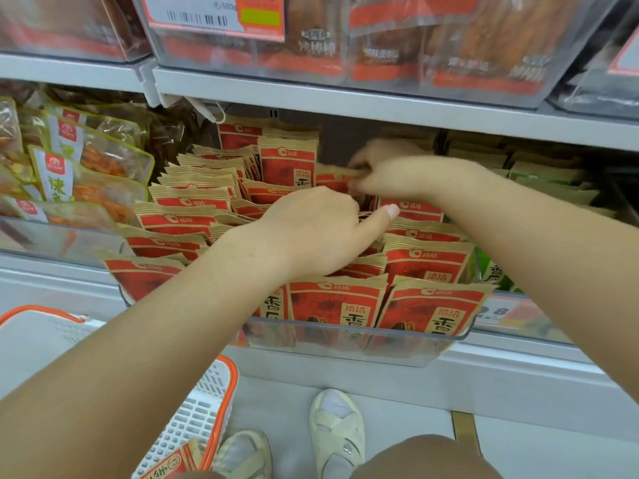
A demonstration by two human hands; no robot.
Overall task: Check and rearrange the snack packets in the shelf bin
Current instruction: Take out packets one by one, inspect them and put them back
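Observation:
A clear plastic shelf bin (pixel 345 335) on the middle shelf holds several rows of red-and-tan snack packets (pixel 428 261), most standing upright. My left hand (pixel 318 233) rests down among the packets in the middle of the bin, its fingers tucked between them and hidden, the thumb stretched out to the right. My right hand (pixel 397 174) reaches deeper toward the back of the bin, blurred, and pinches the top edge of one red packet (pixel 333 178). Two packets (pixel 287 157) stand taller at the back.
A bin of clear-and-green snack bags (pixel 86 167) sits to the left, and green packets (pixel 491 271) to the right. The upper shelf (pixel 311 91) overhangs the bin. A white and orange shopping basket (pixel 204 409) stands on the floor at lower left, beside my feet (pixel 335 430).

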